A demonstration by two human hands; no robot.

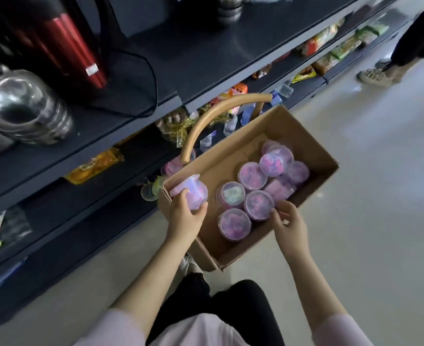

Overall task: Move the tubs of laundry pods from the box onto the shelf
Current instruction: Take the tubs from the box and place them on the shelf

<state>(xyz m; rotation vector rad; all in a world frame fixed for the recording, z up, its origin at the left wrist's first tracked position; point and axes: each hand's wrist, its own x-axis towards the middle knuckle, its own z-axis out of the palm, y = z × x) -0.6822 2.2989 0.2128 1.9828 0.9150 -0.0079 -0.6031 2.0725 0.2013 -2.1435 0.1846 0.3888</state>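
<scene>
The left hand (184, 216) has its grip closed around a pink tub (189, 193), held over the box's (313, 148) left edge, beside the shelf (121, 136). The right hand (289, 221) hovers with fingers loosely open, touching a tub in the box (258, 204), where several more tubs lie.

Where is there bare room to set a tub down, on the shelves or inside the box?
The dark upper shelf is bare between the red flask and the steel bowls. The cardboard box shows bare floor along its shelf-side wall. Its right half is packed with tubs, and the lower shelves look crowded with packets.
</scene>
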